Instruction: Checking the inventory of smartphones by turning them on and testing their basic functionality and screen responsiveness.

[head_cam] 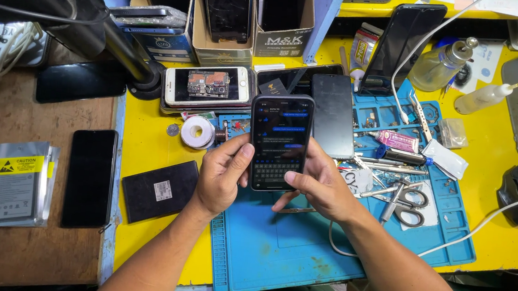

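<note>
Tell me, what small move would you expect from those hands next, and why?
Probably another tap of the right thumb on the on-screen keyboard: both hands, left hand and right hand, hold the lit phone upright above the blue mat, and a chat screen is open.

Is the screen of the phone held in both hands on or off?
On: the phone shows lit chat bubbles and a keyboard, under the right hand thumb.

Both hands, left hand [221, 177] and right hand [321, 186], grip a lit smartphone [279, 141] at frame centre above a blue work mat [281, 242]; scissors [408, 204] right, black phone [89, 178] lower left.
</note>
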